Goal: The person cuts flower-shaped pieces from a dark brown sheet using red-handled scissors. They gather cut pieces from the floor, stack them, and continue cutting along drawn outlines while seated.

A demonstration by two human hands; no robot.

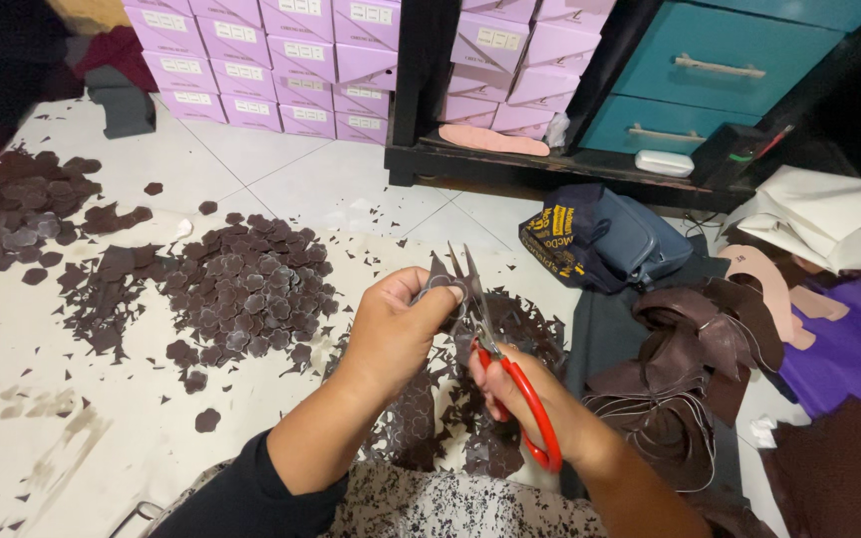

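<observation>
Far to the left of the hands, a heap of dark brown, flower-shaped cut-out pieces [7, 204] lies on the white tiled floor [281, 169]. Closer, just left of the left hand, a second pile of the same dark brown scalloped cut-outs [246, 289] sits on a pale floor sheet [42, 399] littered with tiny dark offcuts.

The left hand [396, 324] is curled, its fingertips pinching a small dark brown piece of thin material [442, 281] and holding it up against the blades. Touching that piece from the right, the red-handled steel scissors [495, 354] point upward, blades slightly parted around its edge. The right hand [525, 394] is closed through the red loops, gripping the handles.

Beneath both hands lies a sheet of dark brown material marked with outlined shapes [421, 423], with scraps around it.

Right of the right hand, a tangle of dark brown leftover strips and curled offcuts [690, 369] rests on a dark cloth. Above it is a navy blue bag with yellow print [600, 239]. Behind, beyond the hands, stacked lilac cardboard boxes [281, 60] stand by a teal drawer cabinet [719, 80].
</observation>
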